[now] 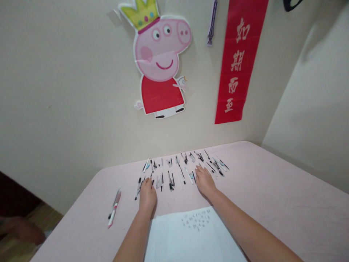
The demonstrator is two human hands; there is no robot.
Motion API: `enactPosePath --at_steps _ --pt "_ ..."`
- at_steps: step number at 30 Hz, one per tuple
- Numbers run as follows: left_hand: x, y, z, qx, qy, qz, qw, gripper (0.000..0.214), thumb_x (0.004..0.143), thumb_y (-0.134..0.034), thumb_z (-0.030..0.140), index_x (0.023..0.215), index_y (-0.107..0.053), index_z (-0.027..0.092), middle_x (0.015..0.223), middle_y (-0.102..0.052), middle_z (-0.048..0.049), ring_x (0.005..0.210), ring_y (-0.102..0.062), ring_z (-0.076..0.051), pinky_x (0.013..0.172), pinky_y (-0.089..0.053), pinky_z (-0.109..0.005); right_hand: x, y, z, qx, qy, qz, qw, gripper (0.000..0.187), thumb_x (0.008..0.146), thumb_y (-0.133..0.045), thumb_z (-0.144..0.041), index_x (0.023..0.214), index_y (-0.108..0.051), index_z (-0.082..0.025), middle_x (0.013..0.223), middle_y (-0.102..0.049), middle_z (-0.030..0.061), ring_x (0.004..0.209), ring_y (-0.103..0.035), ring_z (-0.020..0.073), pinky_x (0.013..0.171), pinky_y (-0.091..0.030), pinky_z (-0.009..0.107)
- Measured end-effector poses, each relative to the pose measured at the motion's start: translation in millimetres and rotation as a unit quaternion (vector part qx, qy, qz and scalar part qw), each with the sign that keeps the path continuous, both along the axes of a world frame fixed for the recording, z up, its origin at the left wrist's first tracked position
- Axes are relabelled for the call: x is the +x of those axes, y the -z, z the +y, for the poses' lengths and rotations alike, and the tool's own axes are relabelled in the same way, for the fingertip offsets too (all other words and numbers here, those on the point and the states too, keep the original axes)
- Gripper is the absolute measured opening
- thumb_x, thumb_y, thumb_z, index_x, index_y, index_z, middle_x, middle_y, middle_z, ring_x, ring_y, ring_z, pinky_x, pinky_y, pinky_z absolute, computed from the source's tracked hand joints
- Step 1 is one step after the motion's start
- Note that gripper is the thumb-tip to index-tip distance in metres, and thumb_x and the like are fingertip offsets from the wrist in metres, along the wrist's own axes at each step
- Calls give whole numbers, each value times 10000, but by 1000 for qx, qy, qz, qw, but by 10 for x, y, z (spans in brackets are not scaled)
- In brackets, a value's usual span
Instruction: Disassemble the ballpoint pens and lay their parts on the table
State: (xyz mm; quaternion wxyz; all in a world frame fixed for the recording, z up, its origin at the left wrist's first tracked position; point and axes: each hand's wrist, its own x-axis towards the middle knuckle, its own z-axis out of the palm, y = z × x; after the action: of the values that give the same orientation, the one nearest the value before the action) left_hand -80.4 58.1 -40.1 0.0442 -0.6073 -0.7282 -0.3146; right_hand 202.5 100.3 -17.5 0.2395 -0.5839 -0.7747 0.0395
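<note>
Several pens and loose pen parts (180, 169) lie in rows across the far middle of a pink table (272, 196). My left hand (147, 194) rests palm down at the left end of the rows, its fingertips over a few black and clear pieces. My right hand (205, 182) lies palm down near the middle of the rows, fingers reaching onto the parts there. Both hands look flat; I cannot see anything gripped in either. A white sheet of paper (191, 236) with small scribbles lies between my forearms.
Two assembled pens (114, 207) lie apart near the table's left edge. On the wall behind hang a cartoon pig cutout (159, 62) and a red banner (238, 62). The table's left edge drops to a wooden floor (27, 225).
</note>
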Motion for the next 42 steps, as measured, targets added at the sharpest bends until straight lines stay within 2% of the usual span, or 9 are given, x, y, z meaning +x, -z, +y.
enactPosePath --at_steps 3,8,13,17,24,35,38,42 --pt "-28 -12 -11 -3 -1 -5 1000 403 781 -410 63 1144 -586 78 1226 -558 -177 1191 -494 -253 1039 -384 -389 -156 7 -11 -8 -35 22 999 427 851 -377 -98 1232 -563 -46 1371 -470 166 1292 -401 219 1095 -264 328" --pt "-48 -21 -21 -3 -1 -10 1000 392 786 -414 74 1137 -584 107 1187 -582 -152 1156 -520 -242 1027 -395 -386 -363 112 69 -30 -58 37 997 443 852 -401 -103 1275 -531 -74 1409 -421 163 1323 -357 235 1103 -253 363" --pt "-47 -13 -26 3 7 -8 1000 394 780 -417 79 1133 -587 121 1178 -584 -138 1153 -520 -246 1025 -398 -398 -388 232 142 -48 -53 41 997 537 781 -367 6 1285 -523 -91 1414 -418 130 1329 -350 209 1103 -260 358" --pt "-49 1 -28 3 17 -1 1000 393 790 -409 98 1143 -580 106 1194 -571 -148 1165 -510 -245 1035 -391 -389 -351 260 126 -51 -41 40 997 584 767 -335 26 1311 -500 -110 1409 -434 92 1329 -352 182 1106 -264 328" --pt "-62 22 -38 -1 24 12 1000 389 803 -398 113 1141 -581 59 1205 -564 -180 1179 -498 -251 1050 -377 -381 -289 229 99 -56 -14 37 998 581 774 -280 39 1311 -485 -45 1402 -437 130 1328 -355 193 1107 -265 327" --pt "-77 20 -33 -10 21 27 999 387 803 -408 144 1133 -593 66 1195 -576 -170 1161 -512 -252 1044 -386 -381 -280 188 111 -65 -18 35 997 573 774 -306 33 1317 -476 -35 1408 -412 150 1333 -346 218 1111 -265 356" --pt "-89 35 -27 -19 24 29 999 406 808 -405 166 1149 -581 33 1203 -569 -183 1160 -511 -261 1041 -388 -383 -276 119 69 -57 -29 26 998 554 775 -333 24 1301 -496 -42 1404 -427 146 1343 -325 222 1131 -206 372" --pt "-103 51 -18 -18 27 34 999 410 808 -392 164 1142 -584 21 1201 -572 -186 1157 -511 -262 1041 -389 -382 -341 0 -52 -11 -62 20 998 478 825 -367 -38 1281 -512 -32 1383 -453 169 1337 -331 227 1145 -142 381"
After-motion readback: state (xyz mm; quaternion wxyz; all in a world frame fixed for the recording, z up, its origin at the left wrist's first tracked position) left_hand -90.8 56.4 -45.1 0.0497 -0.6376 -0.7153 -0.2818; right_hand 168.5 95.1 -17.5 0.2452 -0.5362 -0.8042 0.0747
